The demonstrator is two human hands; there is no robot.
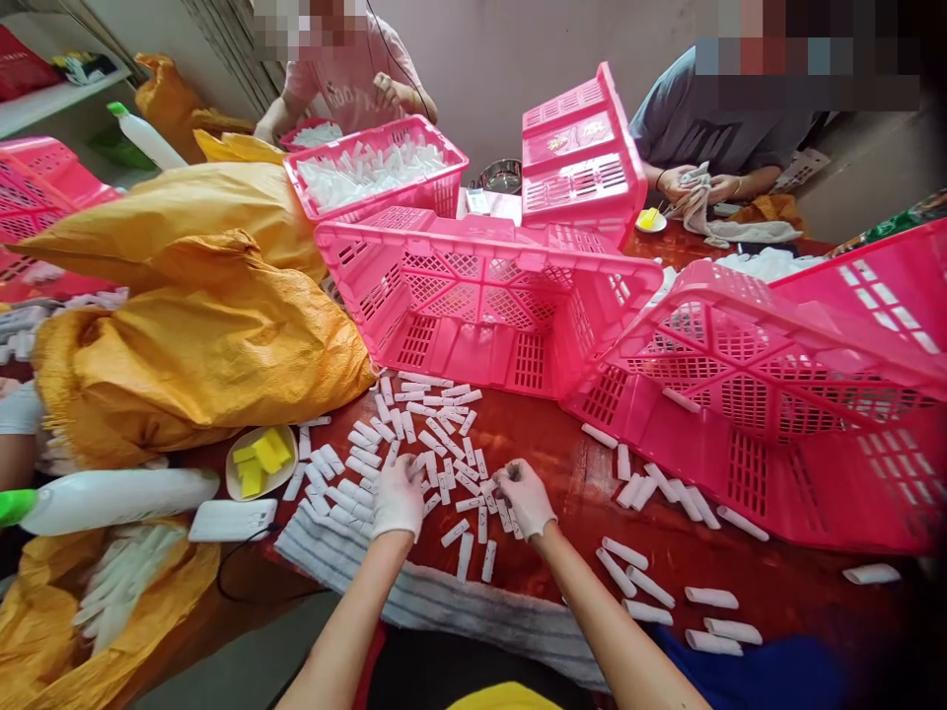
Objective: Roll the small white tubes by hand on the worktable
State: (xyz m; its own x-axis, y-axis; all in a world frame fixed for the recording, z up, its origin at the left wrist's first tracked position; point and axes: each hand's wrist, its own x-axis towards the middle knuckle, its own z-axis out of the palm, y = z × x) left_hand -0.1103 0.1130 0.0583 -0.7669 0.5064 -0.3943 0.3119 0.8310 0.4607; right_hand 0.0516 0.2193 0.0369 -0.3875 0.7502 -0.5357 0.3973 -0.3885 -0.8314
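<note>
Many small white tubes (465, 557) lie spread on the dark red table (547, 444) in front of me. My left hand (400, 496), in a white glove with bare fingertips, is over the left part of the pile, its fingers curled down among the tubes. My right hand (524, 496), gloved the same way, is at the right edge of the pile with its fingertips pinched together at a tube. What either hand grips is too small to make out. A striped grey towel (473, 602) runs along the near table edge below both wrists.
Pink baskets (473, 370) lie on their sides behind the pile and to the right. Yellow sacks (214, 345), a dish of yellow sponge pieces (238, 485) and a white bottle (122, 498) are at left. Two people sit across the table, near a basket full of tubes (451, 187).
</note>
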